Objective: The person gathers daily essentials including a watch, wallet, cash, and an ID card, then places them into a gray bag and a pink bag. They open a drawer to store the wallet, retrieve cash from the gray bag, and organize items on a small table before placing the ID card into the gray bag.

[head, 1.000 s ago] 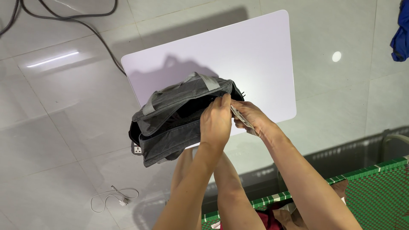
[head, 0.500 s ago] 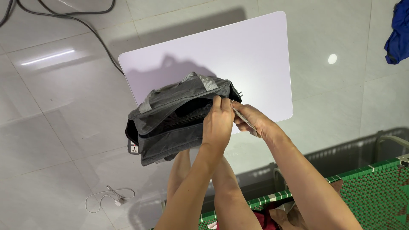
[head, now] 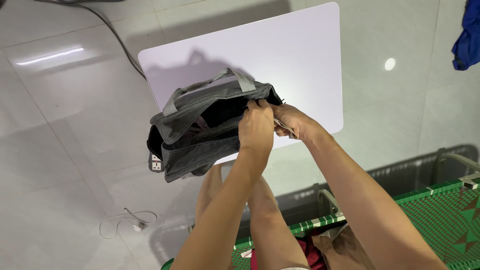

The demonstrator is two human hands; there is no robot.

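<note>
A dark grey fabric bag (head: 200, 145) with grey webbing handles rests at the near edge of a small white table (head: 295, 55), its top gaping wide. My left hand (head: 256, 129) pinches the bag's upper rim at its right end. My right hand (head: 292, 122) sits just right of it, fingers closed on a flat greyish item pressed against the bag's right end. A white power strip (head: 156, 164) sticks out at the bag's lower left corner.
White tiled floor surrounds the table. A dark cable (head: 112, 32) runs at the upper left, a white cable (head: 120, 223) lies at the lower left. Blue cloth (head: 467, 37) hangs at the right edge. A green woven cot (head: 440, 210) is beneath me.
Both hands have moved slightly up toward the bag's right end. The bag's mouth gapes wider, and the handles stand higher.
</note>
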